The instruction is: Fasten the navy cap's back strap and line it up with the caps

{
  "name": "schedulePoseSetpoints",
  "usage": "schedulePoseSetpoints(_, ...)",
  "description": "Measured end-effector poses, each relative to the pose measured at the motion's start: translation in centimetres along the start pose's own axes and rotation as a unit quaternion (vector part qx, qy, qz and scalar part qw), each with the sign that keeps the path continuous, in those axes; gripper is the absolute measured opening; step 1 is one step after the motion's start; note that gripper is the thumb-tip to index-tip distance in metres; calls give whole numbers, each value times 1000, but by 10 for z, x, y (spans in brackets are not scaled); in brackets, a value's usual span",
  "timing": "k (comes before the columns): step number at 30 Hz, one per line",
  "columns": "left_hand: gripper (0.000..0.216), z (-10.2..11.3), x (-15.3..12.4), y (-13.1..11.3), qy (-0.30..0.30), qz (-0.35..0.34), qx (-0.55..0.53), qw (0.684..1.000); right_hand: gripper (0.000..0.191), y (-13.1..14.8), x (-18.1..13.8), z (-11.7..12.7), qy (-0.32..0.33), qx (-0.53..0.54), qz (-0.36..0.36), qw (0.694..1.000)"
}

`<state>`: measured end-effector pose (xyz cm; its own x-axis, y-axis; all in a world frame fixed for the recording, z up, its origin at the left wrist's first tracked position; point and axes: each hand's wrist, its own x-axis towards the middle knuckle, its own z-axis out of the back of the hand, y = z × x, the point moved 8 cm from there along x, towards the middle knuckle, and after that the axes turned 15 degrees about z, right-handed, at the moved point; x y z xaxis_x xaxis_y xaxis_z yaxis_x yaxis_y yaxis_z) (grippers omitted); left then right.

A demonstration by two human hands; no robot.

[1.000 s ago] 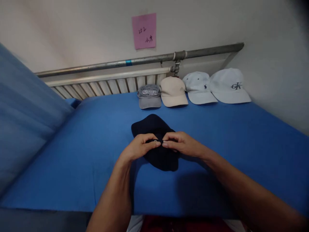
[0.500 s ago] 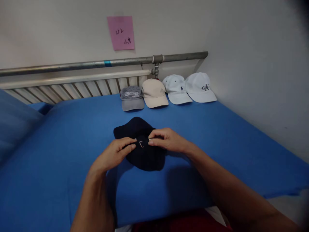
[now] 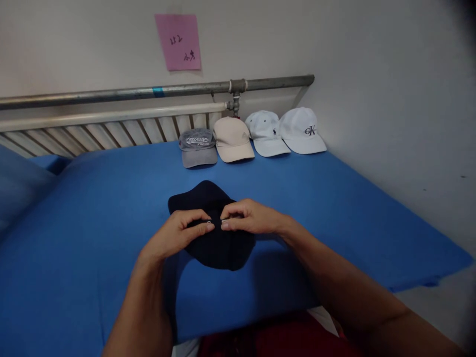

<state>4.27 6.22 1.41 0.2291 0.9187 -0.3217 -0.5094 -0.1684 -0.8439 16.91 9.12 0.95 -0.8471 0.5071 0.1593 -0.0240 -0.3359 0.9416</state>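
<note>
A: What's laid out?

B: A blue bed [image 3: 334, 198], four caps [image 3: 253, 136] in a row by the wall, and a dark cap [image 3: 211, 243] lying flat mid-bed.

A: And the hands?

B: The left hand [image 3: 178, 235] and right hand [image 3: 253, 218] meet over it, fingertips pinching its back strap. I'd keep the cap flat and work the strap straight, without twisting it.

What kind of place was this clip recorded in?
Probably a dormitory or plain bedroom: a blue sheet covers a bed-like surface against a bare wall, with a radiator and metal pipe behind. Both hands pinch a dark cap.
</note>
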Motion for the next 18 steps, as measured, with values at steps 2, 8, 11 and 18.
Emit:
schedulePoseSetpoints(2, 22, -2, 1, -1, 9, -4, -16, 1000, 15, 6, 0, -7, 30, 16, 13, 999)
schedulePoseSetpoints(8, 20, 13, -3, 9, -15, 13, -113, 993, 19, 9, -1, 6, -17, -11, 44, 999)
schedulePoseSetpoints(11, 16, 31, -10, 15, -54, -10, -222, 974, 20, 11, -4, 26, -73, -57, 66, 994)
schedulePoseSetpoints(18, 22, 58, -30, 19, -98, -139, -411, 896, 27, 11, -8, 49, -139, -79, 147, 976)
